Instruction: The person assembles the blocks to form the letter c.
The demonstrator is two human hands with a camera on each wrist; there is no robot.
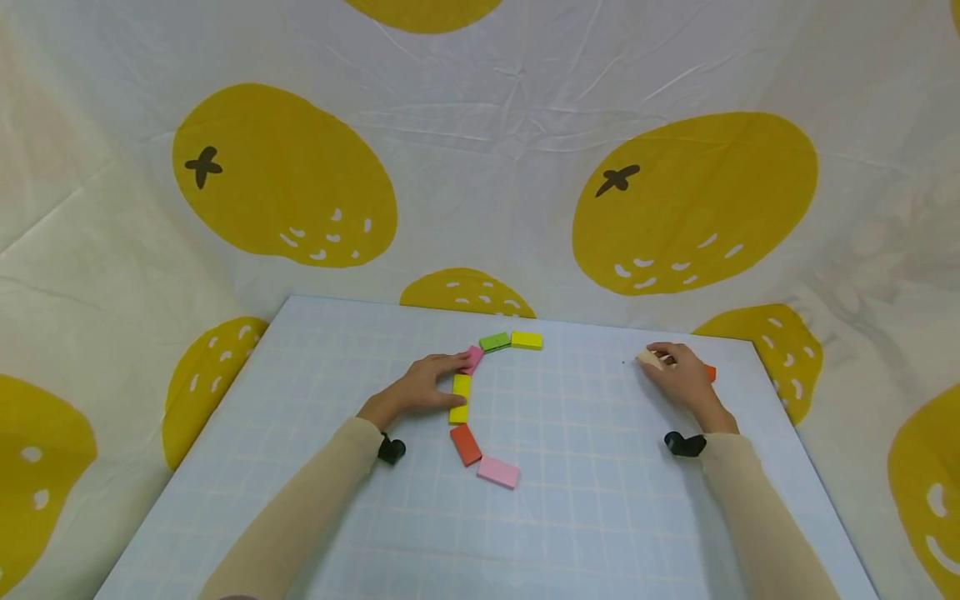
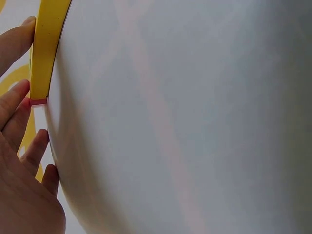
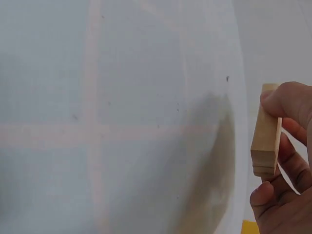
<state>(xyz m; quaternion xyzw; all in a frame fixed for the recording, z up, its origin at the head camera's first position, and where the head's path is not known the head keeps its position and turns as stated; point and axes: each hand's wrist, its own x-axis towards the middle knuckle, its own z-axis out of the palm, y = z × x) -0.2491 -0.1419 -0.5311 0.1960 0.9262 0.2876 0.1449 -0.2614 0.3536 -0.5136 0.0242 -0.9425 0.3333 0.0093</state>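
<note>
My left hand (image 1: 423, 387) lies beside a curved row of coloured blocks. Its thumb touches the yellow block (image 1: 460, 400), and its fingertips are at the dark pink block (image 1: 472, 359). In the left wrist view the fingers are nearly straight along the side of the yellow block (image 2: 48, 48). At the far right of the table, my right hand (image 1: 681, 379) pinches a pale wooden block (image 3: 265, 129) between thumb and fingers. The block's near end has a stepped edge. A red-orange block (image 1: 710, 373) shows partly behind the right hand.
The row continues with a green block (image 1: 495, 342) and another yellow block (image 1: 527, 341) at its far end. Nearer are a red block (image 1: 466, 445) and a light pink block (image 1: 498, 472). All lie on a gridded white table (image 1: 585, 533) backed by a fruit-print cloth (image 1: 480, 167).
</note>
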